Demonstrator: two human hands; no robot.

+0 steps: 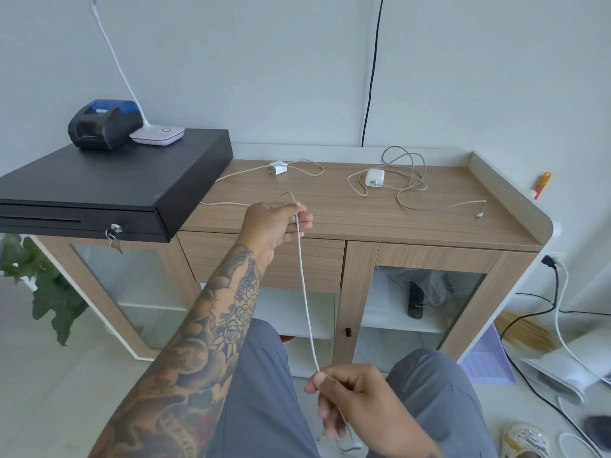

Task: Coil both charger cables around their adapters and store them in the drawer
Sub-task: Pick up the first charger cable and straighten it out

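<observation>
Two white chargers lie on the wooden cabinet top (363, 213). The small left adapter (277, 168) sits near the back, and its white cable (305, 292) runs along the top to my left hand (276, 226), which pinches it at the front edge. From there the cable stretches taut down to my right hand (347, 401), which grips it above my lap; the plug end dangles below. The larger right adapter (375, 177) lies untouched amid its loosely tangled cable (411, 180). The drawer (324, 259) under the top is closed.
A black cash drawer (109, 183) with a receipt printer (104, 123) and a white lamp base (157, 135) stands at the left. A black wire (372, 77) hangs down the wall. Glass-door compartments sit below; floor cables and a plant flank the cabinet.
</observation>
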